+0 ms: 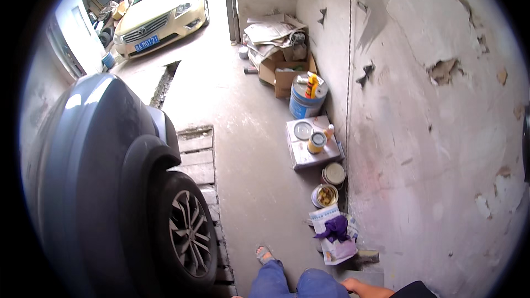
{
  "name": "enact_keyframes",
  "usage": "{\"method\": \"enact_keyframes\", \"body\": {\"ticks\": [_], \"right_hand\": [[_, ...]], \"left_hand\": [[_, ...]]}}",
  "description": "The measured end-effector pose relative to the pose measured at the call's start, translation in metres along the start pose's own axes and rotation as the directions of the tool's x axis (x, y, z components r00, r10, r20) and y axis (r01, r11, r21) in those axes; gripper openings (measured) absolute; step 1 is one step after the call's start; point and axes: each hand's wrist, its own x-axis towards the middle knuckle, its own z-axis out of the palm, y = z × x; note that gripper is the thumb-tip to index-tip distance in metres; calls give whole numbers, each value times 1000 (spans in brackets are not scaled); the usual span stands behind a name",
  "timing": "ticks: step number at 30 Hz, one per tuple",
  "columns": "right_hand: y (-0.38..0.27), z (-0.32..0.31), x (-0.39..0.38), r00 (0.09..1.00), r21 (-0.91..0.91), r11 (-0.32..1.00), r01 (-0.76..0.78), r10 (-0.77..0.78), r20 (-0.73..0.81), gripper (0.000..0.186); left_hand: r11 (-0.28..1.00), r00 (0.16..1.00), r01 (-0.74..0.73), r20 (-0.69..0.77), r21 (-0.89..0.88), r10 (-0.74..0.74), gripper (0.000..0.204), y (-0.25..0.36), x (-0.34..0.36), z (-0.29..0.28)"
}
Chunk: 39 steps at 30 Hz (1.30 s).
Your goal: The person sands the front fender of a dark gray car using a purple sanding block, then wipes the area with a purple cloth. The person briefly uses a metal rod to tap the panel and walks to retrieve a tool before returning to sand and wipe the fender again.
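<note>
My right hand point(351, 285) rests beside my right knee, at the lower edge. Its fingers are small and partly hidden, so whether they hold anything is unclear. Only a sliver of skin, possibly my left hand point(237, 296), shows left of my blue-trousered legs. Closest to my right hand lies a purple cloth point(335, 229) on spread newspaper point(349, 250). Just beyond are an open can point(324, 195) with yellowish-brown contents and a lidded white can point(333, 173). A cardboard box point(309, 157) bears a smaller yellow can point(316, 142), a round lid point(302, 130) and a small bottle.
To my left stands a dark grey car with its wheel point(190, 232) beside a slatted floor channel point(197, 158). A battered wall point(430, 149) rises on the right. Farther off are a blue drum point(305, 106), piled cardboard point(270, 34) and a cream car point(160, 11).
</note>
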Motion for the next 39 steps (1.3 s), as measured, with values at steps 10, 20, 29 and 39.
{"method": "enact_keyframes", "body": {"ticks": [10,20,29,39], "right_hand": [[-275,-102,-26,913,113,947,301,-252,-320,32],[-455,-292,59,898,61,939,339,-303,-317,19],[-734,-453,33,826,122,911,394,-292,-481,26],[-933,-480,27,904,324,894,308,-169,-394,27]], "left_hand": [[602,531,-622,-295,502,794,20,112,161,-192],[-111,201,55,98,992,975,24,291,261,-301],[164,84,-554,-141,816,986,28,426,378,-411],[482,463,-780,-152,398,873,16,588,509,-671]]}}
